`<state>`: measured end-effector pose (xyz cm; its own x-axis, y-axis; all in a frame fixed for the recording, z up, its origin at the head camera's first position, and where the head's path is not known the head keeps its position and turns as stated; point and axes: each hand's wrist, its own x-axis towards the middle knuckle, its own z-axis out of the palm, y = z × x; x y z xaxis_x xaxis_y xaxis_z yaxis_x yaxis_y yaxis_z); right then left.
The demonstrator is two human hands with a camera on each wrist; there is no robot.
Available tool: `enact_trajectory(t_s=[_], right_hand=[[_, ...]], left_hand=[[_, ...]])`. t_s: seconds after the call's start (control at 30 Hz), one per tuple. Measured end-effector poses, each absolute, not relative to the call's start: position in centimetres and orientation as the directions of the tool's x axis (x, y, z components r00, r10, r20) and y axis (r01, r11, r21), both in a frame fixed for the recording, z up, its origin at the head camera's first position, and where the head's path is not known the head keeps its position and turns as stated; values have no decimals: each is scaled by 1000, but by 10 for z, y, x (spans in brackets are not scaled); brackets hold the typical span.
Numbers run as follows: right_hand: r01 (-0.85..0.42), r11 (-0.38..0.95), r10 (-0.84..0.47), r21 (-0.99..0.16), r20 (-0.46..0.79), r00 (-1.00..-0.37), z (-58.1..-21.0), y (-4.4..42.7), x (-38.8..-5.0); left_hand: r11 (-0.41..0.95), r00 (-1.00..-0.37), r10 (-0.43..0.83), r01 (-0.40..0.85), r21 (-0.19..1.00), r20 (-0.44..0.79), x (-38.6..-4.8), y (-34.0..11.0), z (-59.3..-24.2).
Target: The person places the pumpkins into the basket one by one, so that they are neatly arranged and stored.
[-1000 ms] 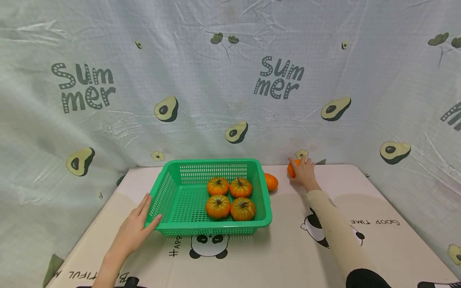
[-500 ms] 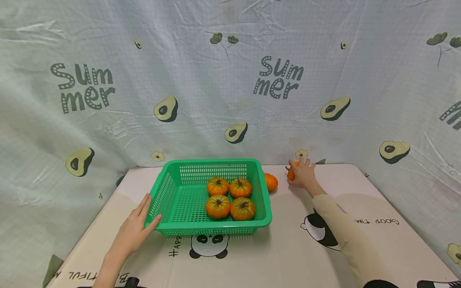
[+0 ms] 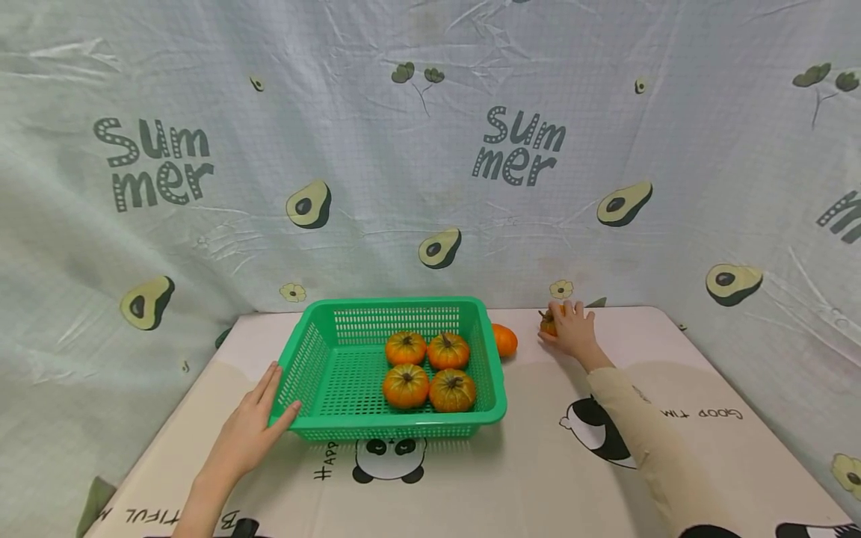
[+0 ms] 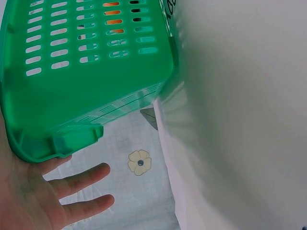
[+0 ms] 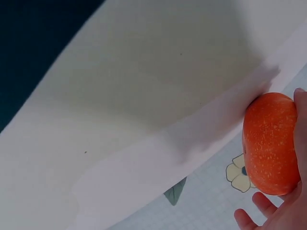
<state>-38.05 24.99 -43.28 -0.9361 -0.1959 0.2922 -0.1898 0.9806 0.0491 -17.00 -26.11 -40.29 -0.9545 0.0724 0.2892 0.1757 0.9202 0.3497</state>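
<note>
My left hand [image 3: 249, 426] rests against the left rim of a green plastic basket [image 3: 403, 432], fingers extended and thumb on its near corner. In the left wrist view the straight fingers [image 4: 88, 208] reach past the basket wall [image 4: 86, 91]. Inside the basket, several small orange pumpkins [image 3: 406, 385] sit together on the right side. At the table's back edge my right hand [image 3: 573, 335] grips another pumpkin [image 3: 548, 324], its stem facing left. The right wrist view shows this pumpkin's speckled orange underside [image 5: 271, 143], with the hand partly out of frame.
One more orange pumpkin [image 3: 504, 341] lies just outside the basket's right wall, partly hidden by it. A pale printed cloth [image 3: 531, 471] covers the table. Behind it hangs a curtain [image 3: 377, 149] with avocado prints.
The right hand has shifted slightly right and turned the pumpkin, so its stem and ribbed top now show. My left hand and the basket have stayed put.
</note>
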Motion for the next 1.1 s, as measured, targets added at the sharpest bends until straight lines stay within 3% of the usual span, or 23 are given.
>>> enact_trajectory(t_s=[0.6, 0.87, 1.1], right_hand=[[-196, 978, -206, 65, 306, -929, -432, 255, -379], [-249, 966, -256, 70, 381, -888, -427, 251, -374], [-295, 956, -273, 1, 382, -883, -416, 241, -359]], left_hand=[[925, -950, 74, 179, 334, 305, -169, -261, -404], [924, -953, 79, 180, 338, 292, -171, -261, -403], [920, -955, 83, 184, 345, 285, -169, -261, -401]])
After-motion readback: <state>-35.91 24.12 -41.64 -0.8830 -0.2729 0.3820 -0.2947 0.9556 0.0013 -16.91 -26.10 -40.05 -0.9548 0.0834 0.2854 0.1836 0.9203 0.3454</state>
